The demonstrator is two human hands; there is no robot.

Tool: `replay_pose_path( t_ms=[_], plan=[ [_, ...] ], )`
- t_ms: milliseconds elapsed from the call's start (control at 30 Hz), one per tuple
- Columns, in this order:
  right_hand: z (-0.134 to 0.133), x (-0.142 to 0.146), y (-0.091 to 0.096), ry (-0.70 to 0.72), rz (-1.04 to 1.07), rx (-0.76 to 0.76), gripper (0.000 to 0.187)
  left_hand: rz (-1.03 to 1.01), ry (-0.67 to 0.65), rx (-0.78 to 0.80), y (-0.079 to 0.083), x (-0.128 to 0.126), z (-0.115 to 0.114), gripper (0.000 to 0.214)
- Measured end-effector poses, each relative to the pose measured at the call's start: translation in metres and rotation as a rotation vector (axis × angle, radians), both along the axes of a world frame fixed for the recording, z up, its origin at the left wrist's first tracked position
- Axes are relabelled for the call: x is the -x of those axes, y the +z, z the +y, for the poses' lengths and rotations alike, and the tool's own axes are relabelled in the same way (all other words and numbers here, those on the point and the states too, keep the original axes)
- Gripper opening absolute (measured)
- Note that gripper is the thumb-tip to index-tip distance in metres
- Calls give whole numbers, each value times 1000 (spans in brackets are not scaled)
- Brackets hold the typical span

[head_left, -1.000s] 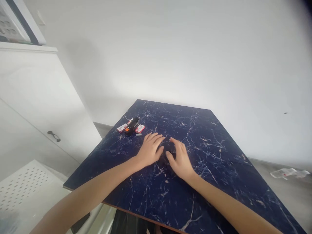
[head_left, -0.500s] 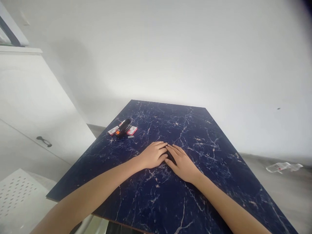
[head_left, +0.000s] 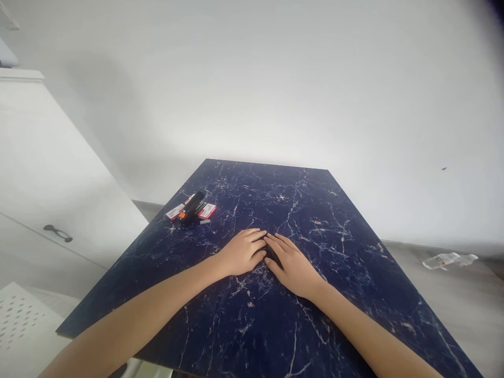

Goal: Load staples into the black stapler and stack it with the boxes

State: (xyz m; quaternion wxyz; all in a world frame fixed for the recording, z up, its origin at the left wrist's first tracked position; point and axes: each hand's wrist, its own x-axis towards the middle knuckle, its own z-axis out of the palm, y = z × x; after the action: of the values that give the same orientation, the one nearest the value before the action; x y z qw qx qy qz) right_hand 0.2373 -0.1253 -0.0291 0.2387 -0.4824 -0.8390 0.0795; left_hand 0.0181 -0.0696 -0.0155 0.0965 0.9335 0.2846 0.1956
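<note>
My left hand [head_left: 244,251] lies palm down on the dark blue marbled table [head_left: 252,325], its fingers stretched out. My right hand [head_left: 292,265] rests flat beside it, fingers extended and slightly apart. The fingertips of both meet or nearly meet, and neither hand shows anything held. Beyond my left hand, at the table's left side, lies a black stapler-like object [head_left: 192,206] with an orange part at its near end. Small red-and-white boxes [head_left: 207,211] lie around it, one partly hidden behind. A small grey strip [head_left: 205,222] sits just in front of them.
A white cabinet [head_left: 59,157] with a dark handle [head_left: 58,232] stands at the left. Below it is a white perforated surface [head_left: 23,331]. The pale wall [head_left: 268,79] rises behind the table. Clear plastic bottles [head_left: 449,261] lie on the floor at the right.
The view has turned slightly, so the cabinet, the objects and the bottles sit further left in the picture. Both hands stay flat on the table, and their fingers have barely shifted.
</note>
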Motion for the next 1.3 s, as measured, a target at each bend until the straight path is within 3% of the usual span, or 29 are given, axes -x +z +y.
replay_pose_path(
  t_ms=[1067,1200,1233,1300],
  plan=[
    [-2,0,6,-2,-64,43,51,-3,-15,-42,-1,-1,0,36],
    [-2,-1,7,7,-77,47,46,-115,-168,-110,14,24,20,26],
    [-2,-2,7,9,-77,52,46,-173,-130,-158,20,38,28,25],
    [-2,-3,7,11,-71,66,46,-309,108,-293,34,73,45,24]
  ],
)
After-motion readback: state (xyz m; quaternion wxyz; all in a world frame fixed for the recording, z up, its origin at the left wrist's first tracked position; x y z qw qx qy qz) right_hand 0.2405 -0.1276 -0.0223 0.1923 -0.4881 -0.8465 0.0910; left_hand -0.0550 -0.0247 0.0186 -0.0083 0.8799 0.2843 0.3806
